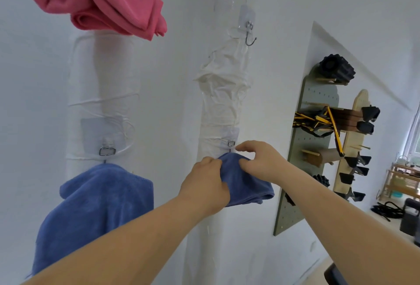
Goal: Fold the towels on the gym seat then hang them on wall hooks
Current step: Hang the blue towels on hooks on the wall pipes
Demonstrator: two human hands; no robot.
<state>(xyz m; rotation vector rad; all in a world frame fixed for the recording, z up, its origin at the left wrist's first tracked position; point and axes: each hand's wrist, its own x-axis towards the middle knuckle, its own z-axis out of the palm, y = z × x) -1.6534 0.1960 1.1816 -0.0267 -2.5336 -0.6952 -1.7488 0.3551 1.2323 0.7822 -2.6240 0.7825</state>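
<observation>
Left hand and right hand pinch the blue towel at a wall hook — pink towel and other blue towel apparently hung already.

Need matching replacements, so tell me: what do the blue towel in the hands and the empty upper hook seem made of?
Held blue towel: soft plush cloth, likely microfibre or terry, matte; fuzzy nap, limp folds. Empty upper hook: bare metal wire, shiny grey glint, on a seemingly clear plastic adhesive pad.
</observation>
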